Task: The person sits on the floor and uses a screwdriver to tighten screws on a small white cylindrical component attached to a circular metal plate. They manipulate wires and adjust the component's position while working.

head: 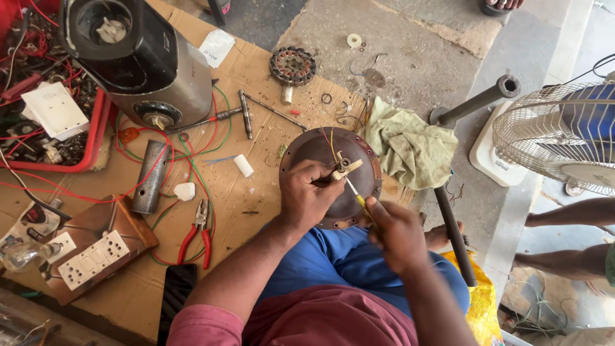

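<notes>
A round brown metal motor cover rests on the person's lap, its far rim over the near right edge of a cardboard sheet spread on the floor. At its centre sits a small pale terminal fitting with thin red and yellow wires running up from it. The left hand is closed over the near left part of the cover, fingers curled beside the fitting. The right hand is closed around the yellow handle of a screwdriver, whose tip meets the fitting. Just beyond the cover's right rim lies a crumpled green cloth, touching or nearly touching it; a dark pipe runs down past the right hand. To the left of the cover the cardboard shows a bare stretch, bounded by a white cylinder, red-handled pliers and loose red and green wires. Farther left lie a grey metal tube, a switch board and a red tray of parts. Above stand a mixer base, a T-handle tool and a wound stator. A table fan occupies the right edge, well apart. Another person's legs show at the far right.
</notes>
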